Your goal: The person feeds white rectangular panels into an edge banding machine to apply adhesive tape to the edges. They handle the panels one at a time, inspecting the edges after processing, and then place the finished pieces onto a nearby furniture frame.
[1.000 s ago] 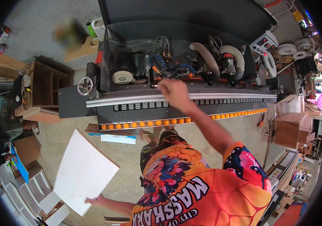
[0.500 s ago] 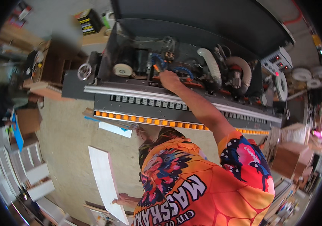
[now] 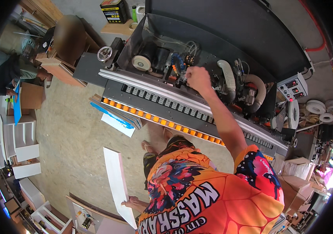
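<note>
My left hand (image 3: pixel 131 202) grips a long white board (image 3: pixel 114 175) by its edge, hanging low beside my body. My right hand (image 3: pixel 197 78) is inside the open dark machine (image 3: pixel 229 35), fingers curled beside blue coiled hoses (image 3: pixel 177 60) and small metal fittings; whatever they hold is too small to make out. Around it sit black cylinders with a pale disc (image 3: pixel 141 62) and ribbed grey hoses (image 3: pixel 227 78). A silver rail (image 3: pixel 135 82) and a row of orange rollers (image 3: pixel 162 123) run along the machine's front.
A co-worker (image 3: pixel 4 74) works beside a blue panel (image 3: pixel 17 103) at left, among white cabinets (image 3: pixel 26 150). A control box (image 3: pixel 293 87), tape rolls (image 3: pixel 315 107) and cardboard boxes (image 3: pixel 295 185) stand at right. More panels (image 3: pixel 106 222) lie behind me on the floor.
My right hand has moved from above the silver rail in among the fittings. The board in my left hand has turned from face-on to a narrower angle, and the whole view has rotated.
</note>
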`<action>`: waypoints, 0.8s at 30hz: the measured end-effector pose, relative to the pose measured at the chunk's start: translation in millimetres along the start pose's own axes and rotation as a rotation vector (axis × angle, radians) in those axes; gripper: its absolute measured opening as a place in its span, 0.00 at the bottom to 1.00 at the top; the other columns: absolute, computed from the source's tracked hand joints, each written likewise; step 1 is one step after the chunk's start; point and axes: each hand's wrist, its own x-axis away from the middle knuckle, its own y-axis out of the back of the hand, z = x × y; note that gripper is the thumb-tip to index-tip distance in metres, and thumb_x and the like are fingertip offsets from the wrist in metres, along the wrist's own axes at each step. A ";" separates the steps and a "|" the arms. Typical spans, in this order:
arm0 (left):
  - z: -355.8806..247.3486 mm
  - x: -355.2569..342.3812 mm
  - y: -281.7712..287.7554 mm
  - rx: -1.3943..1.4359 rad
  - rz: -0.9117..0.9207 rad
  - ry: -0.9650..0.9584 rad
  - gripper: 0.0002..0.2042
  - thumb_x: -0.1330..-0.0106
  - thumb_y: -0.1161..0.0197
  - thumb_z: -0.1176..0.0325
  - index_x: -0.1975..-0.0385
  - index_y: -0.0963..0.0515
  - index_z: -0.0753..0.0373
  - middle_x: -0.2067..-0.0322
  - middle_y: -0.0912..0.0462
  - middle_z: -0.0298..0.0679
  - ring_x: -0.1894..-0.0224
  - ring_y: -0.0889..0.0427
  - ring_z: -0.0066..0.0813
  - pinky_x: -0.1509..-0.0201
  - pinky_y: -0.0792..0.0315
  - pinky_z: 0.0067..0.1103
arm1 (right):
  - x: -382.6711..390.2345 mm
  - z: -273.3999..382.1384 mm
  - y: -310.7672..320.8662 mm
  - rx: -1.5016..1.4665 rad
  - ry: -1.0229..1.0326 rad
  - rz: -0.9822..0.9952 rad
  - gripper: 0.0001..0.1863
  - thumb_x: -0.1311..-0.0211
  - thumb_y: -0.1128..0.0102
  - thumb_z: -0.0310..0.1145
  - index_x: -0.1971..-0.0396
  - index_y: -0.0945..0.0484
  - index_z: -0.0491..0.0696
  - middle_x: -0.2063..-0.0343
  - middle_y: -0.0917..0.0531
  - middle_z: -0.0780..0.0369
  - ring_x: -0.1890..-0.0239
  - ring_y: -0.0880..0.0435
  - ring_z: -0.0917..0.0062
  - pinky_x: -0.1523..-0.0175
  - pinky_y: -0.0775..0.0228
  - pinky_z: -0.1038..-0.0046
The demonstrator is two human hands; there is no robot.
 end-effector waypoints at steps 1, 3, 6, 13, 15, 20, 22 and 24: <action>0.6 -0.4 -0.9 -0.062 -0.002 -0.008 0.28 0.30 0.41 0.50 0.35 0.26 0.61 0.41 0.19 0.41 0.42 0.22 0.40 0.35 0.30 0.32 | 9.5 5.5 17.3 -0.069 0.033 -0.080 0.07 0.42 0.36 0.28 0.66 0.12 0.49 0.71 0.12 0.53 0.65 0.11 0.54 0.56 0.19 0.59; 1.9 -3.9 -2.0 -0.184 0.007 -0.026 0.27 0.29 0.42 0.51 0.35 0.26 0.62 0.41 0.19 0.42 0.42 0.21 0.41 0.35 0.30 0.32 | 34.4 28.5 53.8 -0.041 0.071 -0.195 0.05 0.41 0.36 0.28 0.67 0.13 0.48 0.75 0.12 0.55 0.69 0.11 0.58 0.61 0.20 0.63; 1.2 -15.0 0.2 -0.318 0.022 -0.058 0.26 0.28 0.43 0.52 0.36 0.27 0.63 0.41 0.20 0.43 0.42 0.21 0.41 0.34 0.29 0.33 | 71.4 74.1 103.4 -0.327 0.008 -0.153 0.03 0.38 0.33 0.26 0.69 0.16 0.43 0.80 0.15 0.62 0.75 0.15 0.79 0.68 0.24 0.75; -19.1 -30.5 -20.7 -0.373 0.101 -0.113 0.22 0.22 0.45 0.58 0.38 0.28 0.68 0.45 0.19 0.46 0.44 0.20 0.39 0.38 0.24 0.32 | 183.9 26.8 26.8 -0.501 -0.143 0.922 0.04 0.43 0.33 0.27 0.73 0.17 0.43 0.78 0.14 0.60 0.76 0.13 0.77 0.71 0.21 0.75; -30.9 -41.5 -20.6 -0.228 0.065 -0.088 0.22 0.22 0.42 0.56 0.39 0.27 0.67 0.46 0.18 0.40 0.47 0.18 0.32 0.44 0.21 0.27 | 221.9 -38.6 -38.2 -0.409 -0.254 1.293 0.14 0.46 0.27 0.35 0.64 0.14 0.40 0.75 0.12 0.57 0.73 0.10 0.71 0.71 0.19 0.72; -79.5 -18.1 -22.1 -0.121 0.146 -0.080 0.26 0.22 0.43 0.50 0.37 0.27 0.65 0.44 0.18 0.40 0.49 0.17 0.29 0.48 0.20 0.25 | 262.8 4.1 -154.5 0.903 0.308 1.204 0.22 0.39 0.36 0.41 0.52 0.19 0.40 0.66 0.14 0.53 0.64 0.11 0.65 0.62 0.21 0.65; -99.9 22.7 -39.9 -0.130 0.229 -0.084 0.27 0.22 0.46 0.48 0.33 0.30 0.63 0.39 0.21 0.40 0.43 0.20 0.33 0.41 0.22 0.31 | 240.7 87.1 -190.9 0.488 0.584 0.873 0.29 0.32 0.44 0.52 0.44 0.22 0.42 0.57 0.14 0.52 0.56 0.13 0.62 0.52 0.23 0.63; -112.8 35.0 -38.3 -0.008 0.384 -0.107 0.29 0.21 0.48 0.46 0.30 0.33 0.60 0.35 0.25 0.40 0.38 0.23 0.35 0.36 0.25 0.35 | 234.0 198.9 -211.7 0.008 0.564 0.889 0.37 0.26 0.52 0.62 0.35 0.25 0.43 0.49 0.15 0.51 0.48 0.14 0.58 0.42 0.25 0.61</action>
